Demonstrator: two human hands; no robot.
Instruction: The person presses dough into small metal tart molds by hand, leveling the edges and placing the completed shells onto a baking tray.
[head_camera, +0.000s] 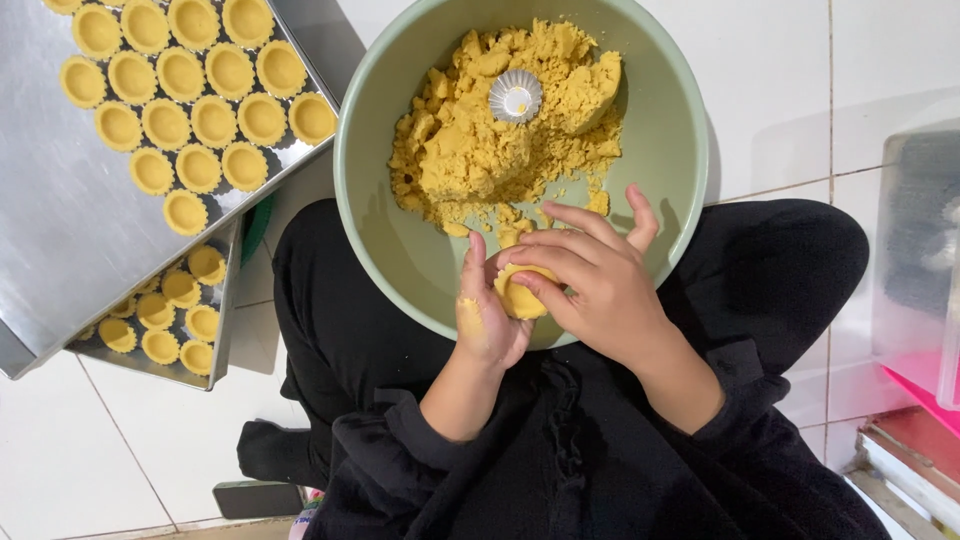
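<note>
Both hands are closed around one small lump of yellow dough (522, 295): the left hand (488, 318) cups it from below and the side, thumb up along its edge, while the right hand (598, 285) presses on it from above with the fingertips curled over the top. The lump sits right between the two palms, over the near rim of the bowl, so only part of it shows.

That bowl is a big pale green mixing bowl (680, 150) resting in the person's lap, against black clothing. Inside it there's a crumbly heap of the same yellow dough (470, 140) piled toward the far side, with loose crumbs trailing down toward the hands. A little fluted metal tart mould (516, 96) sits on top of the heap, open side up.

Off to the left, on the white tiled floor, a shiny metal baking tray (60, 230) holds neat rows of pressed dough tart shells (190, 110). A second tray (222, 330) is tucked partly under it, with more shells inside. At the far right edge there's a clear plastic container (915, 250) with something pink at its base, too blurred to make out.
</note>
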